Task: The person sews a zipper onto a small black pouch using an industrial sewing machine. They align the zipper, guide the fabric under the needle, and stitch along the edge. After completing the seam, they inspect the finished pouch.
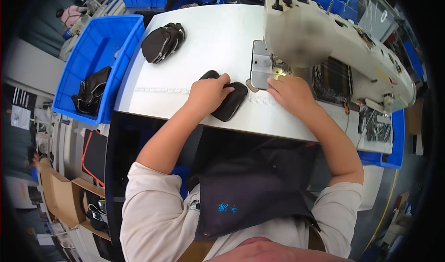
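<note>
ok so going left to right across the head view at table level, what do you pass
blue bin → stack of black pouches → left hand on a black pouch → right hand → sewing machine

The black pouch (230,102) looks like matt cloth, the table (208,44) smooth and pale, the needle plate (261,69) bare metal.

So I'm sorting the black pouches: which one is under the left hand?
The flat black pouch at the table's front edge, beneath the left hand; the other pouches lie stacked further back, untouched.
</note>
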Motion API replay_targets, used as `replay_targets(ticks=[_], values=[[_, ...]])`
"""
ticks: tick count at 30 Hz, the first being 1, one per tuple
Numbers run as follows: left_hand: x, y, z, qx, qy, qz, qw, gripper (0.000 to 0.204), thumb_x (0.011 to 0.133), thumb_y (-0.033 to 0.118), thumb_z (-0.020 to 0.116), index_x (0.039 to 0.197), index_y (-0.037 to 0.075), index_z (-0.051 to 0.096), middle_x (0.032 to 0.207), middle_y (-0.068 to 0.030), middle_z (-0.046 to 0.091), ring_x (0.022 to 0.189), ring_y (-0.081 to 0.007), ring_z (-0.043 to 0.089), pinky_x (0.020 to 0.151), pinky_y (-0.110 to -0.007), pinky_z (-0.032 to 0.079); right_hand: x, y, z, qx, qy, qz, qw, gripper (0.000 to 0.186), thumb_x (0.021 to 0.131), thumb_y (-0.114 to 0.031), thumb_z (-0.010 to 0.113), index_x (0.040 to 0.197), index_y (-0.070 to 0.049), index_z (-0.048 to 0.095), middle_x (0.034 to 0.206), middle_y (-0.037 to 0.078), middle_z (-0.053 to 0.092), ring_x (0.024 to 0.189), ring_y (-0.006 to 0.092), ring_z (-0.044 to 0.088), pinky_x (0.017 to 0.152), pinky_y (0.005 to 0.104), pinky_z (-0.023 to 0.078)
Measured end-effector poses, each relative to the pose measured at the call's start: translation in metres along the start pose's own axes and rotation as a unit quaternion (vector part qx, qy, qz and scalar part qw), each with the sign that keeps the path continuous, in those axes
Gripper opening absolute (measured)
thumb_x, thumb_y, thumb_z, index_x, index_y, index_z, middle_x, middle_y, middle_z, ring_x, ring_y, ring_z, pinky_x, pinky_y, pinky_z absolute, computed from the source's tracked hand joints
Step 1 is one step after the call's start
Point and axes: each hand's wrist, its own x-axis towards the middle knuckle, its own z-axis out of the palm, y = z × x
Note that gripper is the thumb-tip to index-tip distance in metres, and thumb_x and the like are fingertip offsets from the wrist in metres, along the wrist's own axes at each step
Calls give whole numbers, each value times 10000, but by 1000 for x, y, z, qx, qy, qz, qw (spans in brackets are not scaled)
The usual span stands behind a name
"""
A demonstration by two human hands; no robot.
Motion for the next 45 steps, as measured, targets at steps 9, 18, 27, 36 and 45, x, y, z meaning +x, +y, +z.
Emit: replay_targets(ticks=[9, 18, 27, 36, 45], values=[[-89, 59, 3, -397, 106, -157, 898, 208, 1006, 256, 676, 1061, 62, 624, 710, -102, 681, 670, -231, 696, 627, -370, 514, -58, -136, -15, 441, 41, 214, 870, 326, 934, -338, 743, 925, -15, 695, 765, 125, 640, 651, 284, 602, 622, 376, 477], [-134, 48, -17, -545, 54, 46, 835, 322, 921, 272, 787, 1069, 29, 638, 970, -6, 646, 880, -95, 587, 746, -245, 490, -85, -161, -46, 483, 58, 121, 865, 314, 1019, -231, 646, 797, -15, 592, 665, 102, 544, 600, 231, 507, 586, 365, 414], [-162, 49, -4, -712, -120, -61, 689, 219, 916, 207, 767, 1025, 28, 704, 949, -15, 721, 851, -86, 641, 812, -275, 533, -100, -174, -39, 664, 18, 210, 718, 369, 1120, -275, 500, 907, -13, 649, 766, -31, 586, 717, 47, 481, 670, 244, 431], [-167, 47, 1, -710, -113, -34, 694, 146, 964, 166, 729, 968, 26, 687, 900, 24, 689, 817, -43, 584, 748, -248, 505, -93, -178, -51, 486, 53, 158, 858, 240, 1020, -186, 668, 853, -19, 629, 729, 2, 598, 663, 72, 514, 602, 272, 438], [-167, 42, 7, -708, -135, -40, 692, 147, 972, 161, 717, 978, 17, 688, 892, 22, 686, 817, -51, 587, 750, -258, 508, -90, -146, -35, 667, 158, 317, 656, 329, 1063, -225, 610, 793, -35, 611, 710, -9, 589, 617, 65, 514, 583, 242, 443]])
